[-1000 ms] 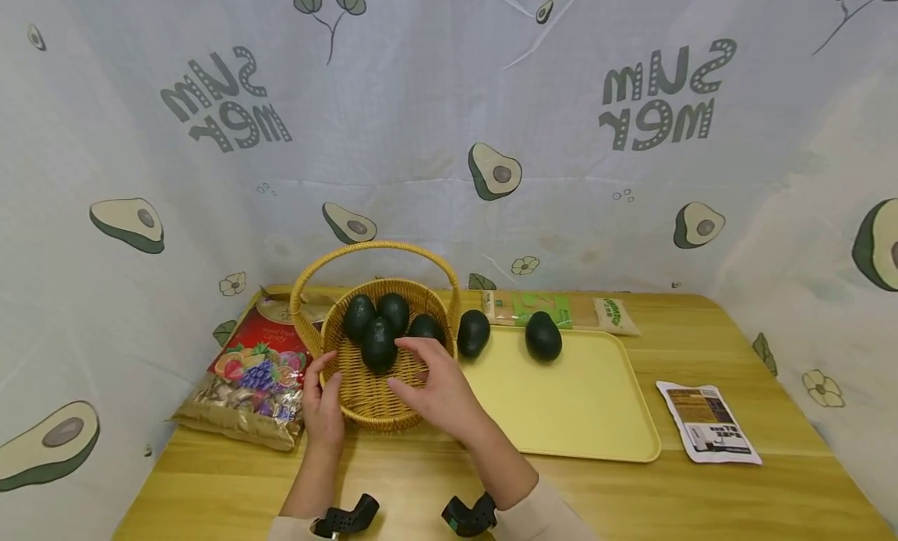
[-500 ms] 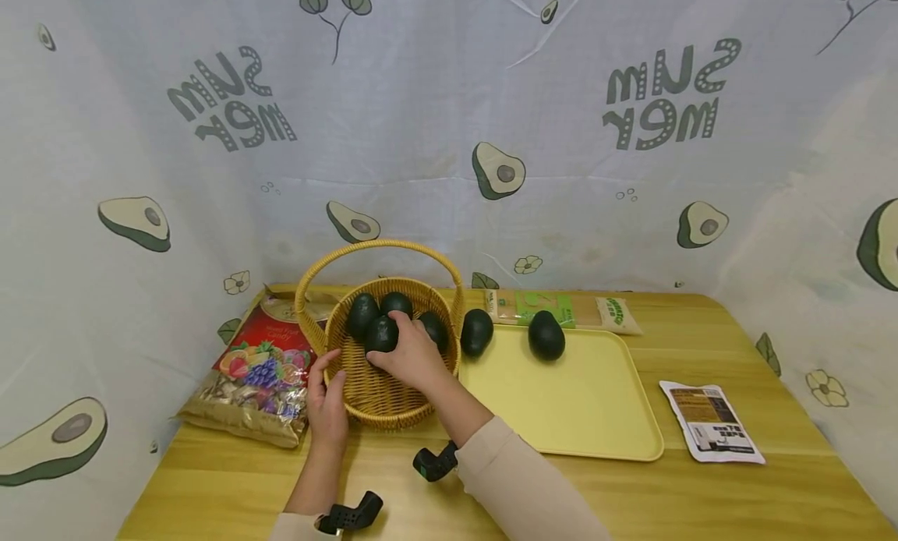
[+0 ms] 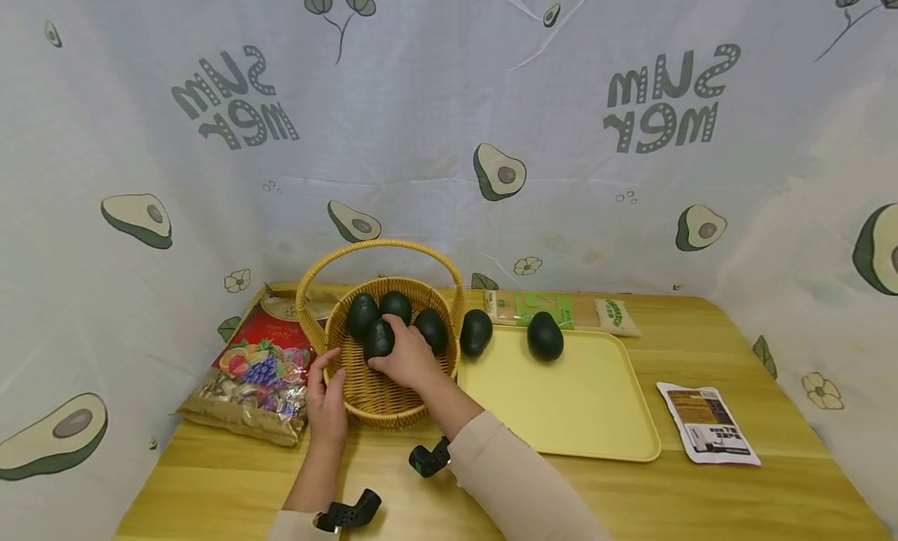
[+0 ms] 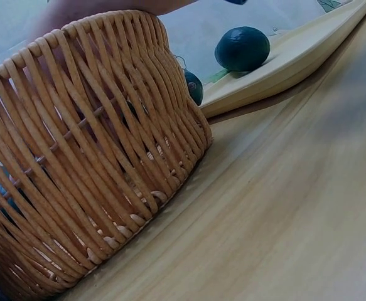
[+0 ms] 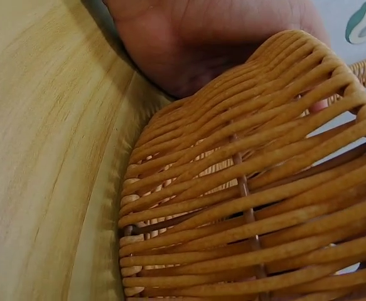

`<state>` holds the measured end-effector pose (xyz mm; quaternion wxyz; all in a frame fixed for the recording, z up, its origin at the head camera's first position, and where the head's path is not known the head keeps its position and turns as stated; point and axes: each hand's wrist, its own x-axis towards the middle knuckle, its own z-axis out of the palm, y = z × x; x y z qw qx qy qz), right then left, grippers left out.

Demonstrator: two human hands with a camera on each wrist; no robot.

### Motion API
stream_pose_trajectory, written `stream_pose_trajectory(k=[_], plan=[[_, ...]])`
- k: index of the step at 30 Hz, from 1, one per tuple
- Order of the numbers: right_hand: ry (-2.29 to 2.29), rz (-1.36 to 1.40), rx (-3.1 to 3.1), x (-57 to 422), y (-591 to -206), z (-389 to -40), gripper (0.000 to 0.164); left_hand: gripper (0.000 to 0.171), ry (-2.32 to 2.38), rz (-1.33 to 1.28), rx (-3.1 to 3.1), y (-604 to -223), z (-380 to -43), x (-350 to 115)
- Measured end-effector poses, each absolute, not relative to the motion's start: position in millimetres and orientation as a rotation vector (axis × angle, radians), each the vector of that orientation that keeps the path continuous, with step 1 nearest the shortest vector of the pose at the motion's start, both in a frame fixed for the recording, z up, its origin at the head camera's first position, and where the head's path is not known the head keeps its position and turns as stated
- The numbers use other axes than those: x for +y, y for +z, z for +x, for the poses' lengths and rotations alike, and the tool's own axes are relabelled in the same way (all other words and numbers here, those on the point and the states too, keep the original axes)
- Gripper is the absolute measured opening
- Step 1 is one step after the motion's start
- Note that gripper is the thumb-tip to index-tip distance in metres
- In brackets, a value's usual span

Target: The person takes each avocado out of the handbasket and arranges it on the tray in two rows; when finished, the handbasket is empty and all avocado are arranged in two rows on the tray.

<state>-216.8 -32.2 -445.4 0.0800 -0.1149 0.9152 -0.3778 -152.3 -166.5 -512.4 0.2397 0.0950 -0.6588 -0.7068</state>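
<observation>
A yellow wicker basket [image 3: 382, 401] with a tall arched handle stands on the table and holds several dark avocados [image 3: 362, 315]. My right hand [image 3: 410, 362] reaches over its front right rim and grips the nearest avocado [image 3: 380, 341], thumb in front and fingers over the far side. Against the basket's left side rests my left hand [image 3: 327, 408], palm to the weave, as the right wrist view also shows. The left wrist view is largely filled by the basket wall [image 4: 95, 144]. Neither wrist view clearly shows the gripped avocado.
Right of the basket lies a yellow tray [image 3: 561, 416], with one avocado [image 3: 545, 337] at its back and another [image 3: 476, 333] at its back left corner. A candy bag [image 3: 263, 369] leans at the left. Behind lies a long packet [image 3: 582, 312]; a white pouch [image 3: 708, 424] is at right.
My right hand has moved left and down into the basket and taken hold of the front avocado, which is now slightly turned. The left hand stays at the basket's side.
</observation>
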Motion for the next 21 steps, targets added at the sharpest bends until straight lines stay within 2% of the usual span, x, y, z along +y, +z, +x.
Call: stream_pose_trajectory(k=[11,21], plan=[[-1.274,-0.369,2.715,-23,-434,-209,0.082,0.034,-1.943,0.290,-1.816,-510,-151,-167],[-1.519,-0.376,2.648,9,-409,-188,0.080,0.034,-1.941,0.294,-1.820,-510,-151,-167]])
